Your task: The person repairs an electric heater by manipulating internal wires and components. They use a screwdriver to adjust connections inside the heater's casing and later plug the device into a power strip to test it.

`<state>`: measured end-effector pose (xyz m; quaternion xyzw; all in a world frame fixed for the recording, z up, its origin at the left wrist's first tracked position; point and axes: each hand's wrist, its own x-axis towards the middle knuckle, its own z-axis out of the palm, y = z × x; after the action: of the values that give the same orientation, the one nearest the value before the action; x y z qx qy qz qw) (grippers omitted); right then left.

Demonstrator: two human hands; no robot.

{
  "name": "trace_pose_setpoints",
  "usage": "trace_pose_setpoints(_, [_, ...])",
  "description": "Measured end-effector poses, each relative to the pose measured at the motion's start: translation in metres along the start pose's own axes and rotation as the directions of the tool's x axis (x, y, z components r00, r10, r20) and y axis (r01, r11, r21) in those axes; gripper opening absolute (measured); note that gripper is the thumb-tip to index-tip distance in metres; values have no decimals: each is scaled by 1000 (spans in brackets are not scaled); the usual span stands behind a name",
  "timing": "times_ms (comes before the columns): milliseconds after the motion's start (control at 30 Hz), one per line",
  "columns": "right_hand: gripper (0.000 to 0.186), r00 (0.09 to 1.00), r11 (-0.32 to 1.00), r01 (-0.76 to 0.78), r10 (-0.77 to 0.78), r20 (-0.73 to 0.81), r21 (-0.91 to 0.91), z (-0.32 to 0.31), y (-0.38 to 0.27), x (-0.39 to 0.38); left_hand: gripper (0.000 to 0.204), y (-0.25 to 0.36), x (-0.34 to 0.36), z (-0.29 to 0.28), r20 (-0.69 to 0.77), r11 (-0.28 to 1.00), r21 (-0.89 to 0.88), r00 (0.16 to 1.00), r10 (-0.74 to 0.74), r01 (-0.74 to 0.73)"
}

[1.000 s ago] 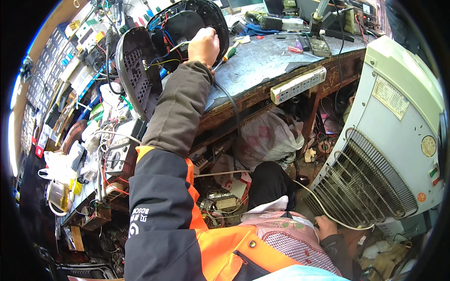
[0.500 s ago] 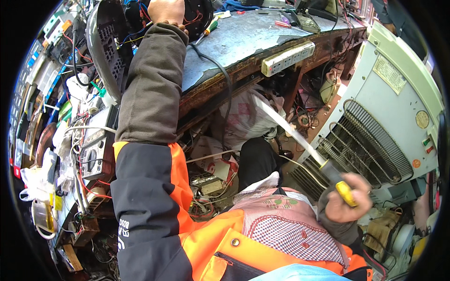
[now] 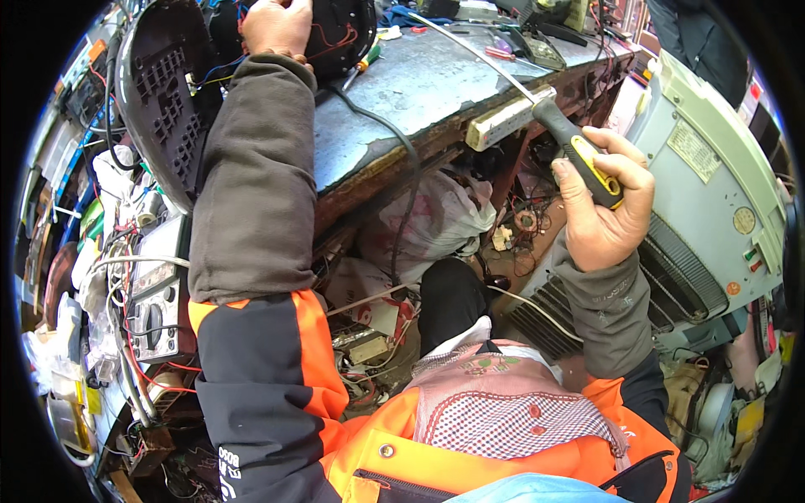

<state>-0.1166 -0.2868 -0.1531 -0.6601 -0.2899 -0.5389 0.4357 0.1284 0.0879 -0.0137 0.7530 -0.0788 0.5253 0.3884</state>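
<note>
My left hand (image 3: 277,27) rests at the top of the view on an opened round black appliance shell (image 3: 340,38) full of red, blue and yellow wires; what its fingers hold cannot be made out. A second black plastic shell (image 3: 159,92) with a grid of ribs leans to its left. My right hand (image 3: 602,201) is raised beside the bench edge and grips a long screwdriver (image 3: 579,151) by its black and yellow handle. The thin metal shaft points up and left over the bench top.
The worn grey bench (image 3: 436,92) carries small screwdrivers (image 3: 362,63), tools and a white power strip (image 3: 507,117) on its front edge. A white appliance with a black coil grille (image 3: 704,210) stands at right. A multimeter (image 3: 155,302), wires and parts crowd the left. Bags and clutter lie under the bench.
My right hand has come up from low beside the white appliance to the bench edge, carrying the screwdriver, whose shaft now reaches over the bench top. My left hand stays on the black shell.
</note>
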Motion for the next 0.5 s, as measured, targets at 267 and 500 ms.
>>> trace_pose_setpoints(267, [40, 962, 962, 272, -272, -5, -31, 54, 6, 41, 21, 13, -19, 10, 213, 987, 34, 966, 148, -159])
trace_pose_setpoints(500, [42, 932, 931, 362, -362, 12, -43, 77, 7, 51, 34, 44, -33, 9, 479, 914, 348, 878, 16, -207])
